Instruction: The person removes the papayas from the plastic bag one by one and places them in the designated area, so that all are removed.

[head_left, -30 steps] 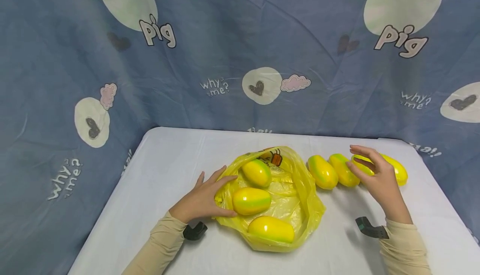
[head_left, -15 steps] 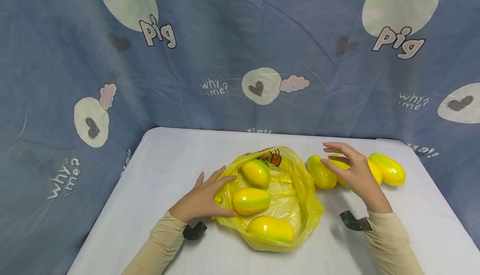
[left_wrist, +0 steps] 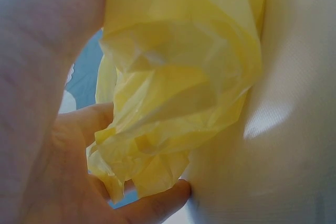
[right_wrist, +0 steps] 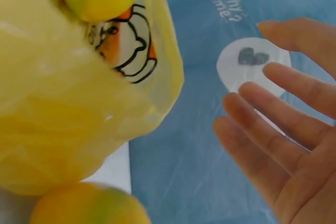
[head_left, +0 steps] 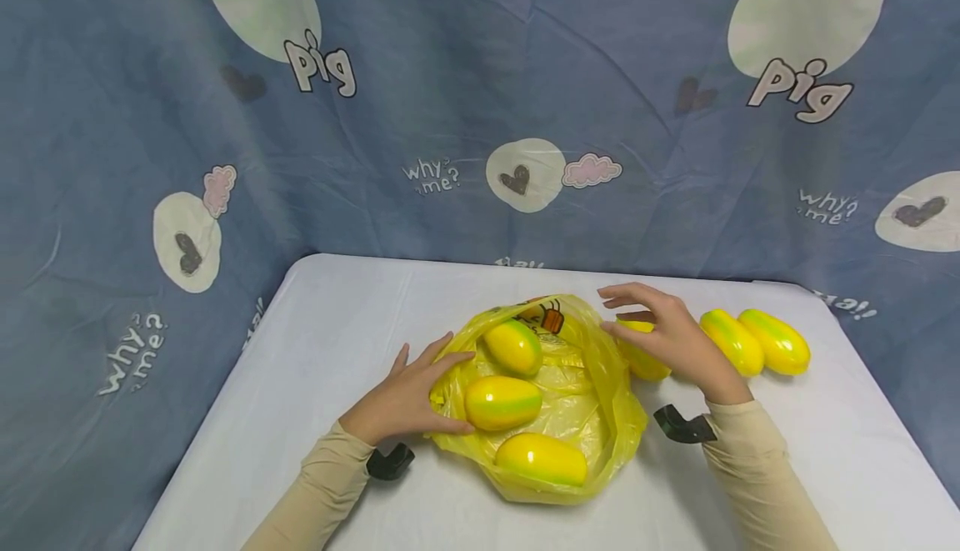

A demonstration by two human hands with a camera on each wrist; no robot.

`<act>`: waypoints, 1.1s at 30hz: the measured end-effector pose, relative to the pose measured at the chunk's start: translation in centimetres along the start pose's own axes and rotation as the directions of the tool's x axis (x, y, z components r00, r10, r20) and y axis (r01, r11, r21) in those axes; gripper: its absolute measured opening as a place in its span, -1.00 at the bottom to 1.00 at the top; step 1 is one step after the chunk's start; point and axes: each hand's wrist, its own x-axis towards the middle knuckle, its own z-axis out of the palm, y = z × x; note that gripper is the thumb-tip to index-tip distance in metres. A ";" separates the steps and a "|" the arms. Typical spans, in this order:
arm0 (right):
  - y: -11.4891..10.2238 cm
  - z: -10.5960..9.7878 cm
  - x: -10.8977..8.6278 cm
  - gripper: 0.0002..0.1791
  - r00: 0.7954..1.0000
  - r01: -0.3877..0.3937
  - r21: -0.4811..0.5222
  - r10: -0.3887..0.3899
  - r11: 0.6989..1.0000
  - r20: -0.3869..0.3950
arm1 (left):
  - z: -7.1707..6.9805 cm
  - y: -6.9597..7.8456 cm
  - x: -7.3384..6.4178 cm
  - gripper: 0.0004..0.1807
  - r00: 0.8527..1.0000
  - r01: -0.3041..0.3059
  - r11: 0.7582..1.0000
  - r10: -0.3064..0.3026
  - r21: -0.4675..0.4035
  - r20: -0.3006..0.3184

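A yellow plastic bag (head_left: 633, 434) lies with its mouth wide on the white table. Inside it are three yellow-green mangoes: one at the back (head_left: 513, 347), one in the middle (head_left: 502, 403) and one at the front (head_left: 542, 459). My left hand (head_left: 408, 397) rests at the bag's left rim, fingers spread. Crumpled plastic (left_wrist: 157, 129) sits between its thumb and fingers in the left wrist view. My right hand (head_left: 671, 338) hovers right of the bag with loosely bent fingers and nothing in them. Partly hidden beneath it is another mango (head_left: 647, 363).
Two more mangoes, one (head_left: 731, 343) beside the other (head_left: 776, 341), lie touching at the table's right. A blue printed curtain (head_left: 420, 226) hangs behind the white table (head_left: 360, 309). Each wrist carries a black camera, the left one (head_left: 390, 462) close to the bag.
My right hand has moved left over the outer mangoes toward the bag, uncovering the two at the right. The left hand and the bag stay about where they were.
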 end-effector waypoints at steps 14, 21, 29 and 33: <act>-2.2 1.1 3.1 -0.48 0.979 0.035 0.002 -0.035 0.999 0.201 | -0.3 0.3 -0.2 0.13 1.000 -0.003 1.000 0.003 -0.008 0.002; -2.7 1.7 4.7 -0.47 0.959 0.040 0.006 -0.040 0.999 0.282 | -0.4 0.4 -0.2 0.13 1.000 -0.002 1.000 0.002 -0.013 0.007; -2.3 2.5 6.4 -0.47 0.931 0.063 -0.021 -0.051 0.998 0.360 | -0.4 0.5 -0.2 0.12 1.000 -0.003 1.000 0.003 -0.017 0.004; -2.0 3.3 7.0 -0.51 0.917 0.067 -0.007 -0.059 0.998 0.395 | -0.3 0.3 -0.2 0.12 1.000 -0.004 1.000 0.004 -0.011 0.002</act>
